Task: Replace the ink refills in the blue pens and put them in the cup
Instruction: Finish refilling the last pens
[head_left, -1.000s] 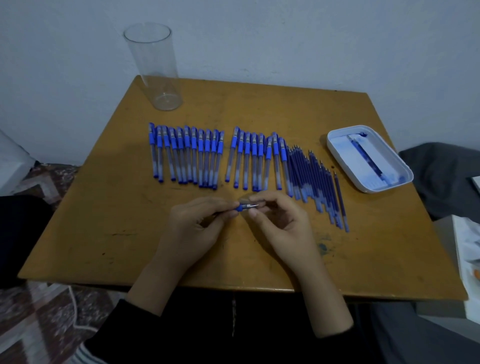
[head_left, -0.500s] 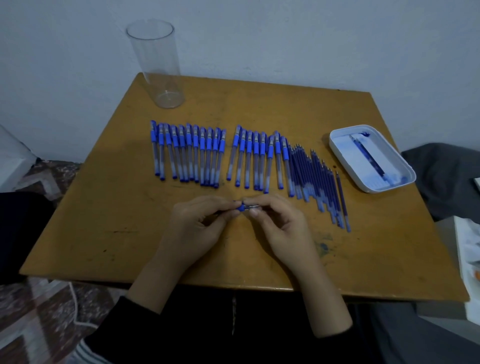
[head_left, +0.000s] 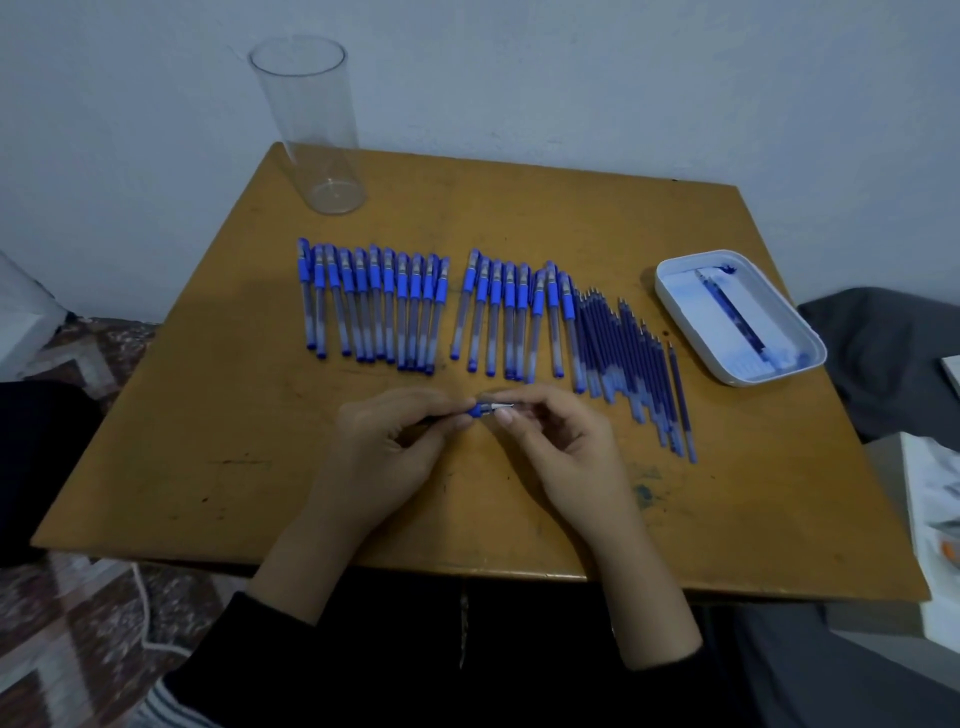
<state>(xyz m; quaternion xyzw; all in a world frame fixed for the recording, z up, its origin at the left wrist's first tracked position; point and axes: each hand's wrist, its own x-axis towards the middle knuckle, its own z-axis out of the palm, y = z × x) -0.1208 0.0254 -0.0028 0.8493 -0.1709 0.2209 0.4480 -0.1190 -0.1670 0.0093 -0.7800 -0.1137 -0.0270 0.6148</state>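
Head view, frame centre: left hand (head_left: 387, 452) and right hand (head_left: 563, 447) each pinch one pen (head_left: 480, 410) between fingertips.

the left hand (head_left: 384, 452) lies back-up, fingers curled, thumb and forefinger pinching the blue grip end of a pen (head_left: 478, 411). the right hand (head_left: 563, 454) faces it, its fingertips pinching the pen's metal tip. both bare forearms (head_left: 306, 561) angle inward, so the hands almost meet.

Under my fingers (head_left: 545, 406) the worktop (head_left: 208, 415) is matt, scuffed wood; the pen (head_left: 476, 411) between them has a shiny metal tip; beyond, the cup (head_left: 317, 130) is clear glossy plastic.
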